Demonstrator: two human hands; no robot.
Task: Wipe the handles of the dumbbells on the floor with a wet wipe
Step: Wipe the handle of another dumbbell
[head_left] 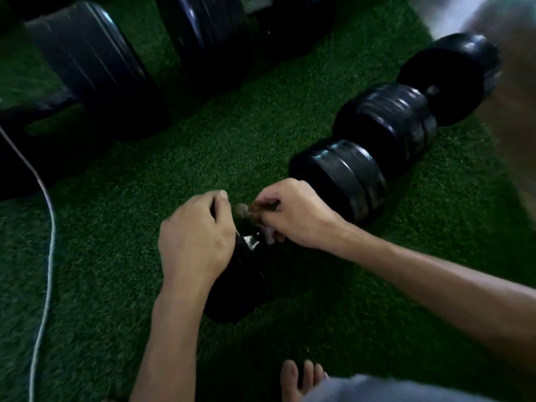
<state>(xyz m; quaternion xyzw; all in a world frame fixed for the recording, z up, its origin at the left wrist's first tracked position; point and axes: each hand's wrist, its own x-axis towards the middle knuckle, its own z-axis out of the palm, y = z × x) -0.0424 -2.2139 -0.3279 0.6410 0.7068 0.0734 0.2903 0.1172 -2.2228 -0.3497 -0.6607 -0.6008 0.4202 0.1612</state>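
A black dumbbell lies on the green turf in front of me, its near weight under my wrist and its far weight up to the right. My left hand is clamped over the top of the near weight. My right hand is closed around the handle between the two weights. A greyish wet wipe is bunched under its fingers. A short brownish piece of the handle shows between my hands; the rest is hidden.
A second dumbbell lies end to end beyond the first, at the right. Two large black dumbbells stand at the back left. A white cord runs down the left side. My bare foot is at the bottom edge.
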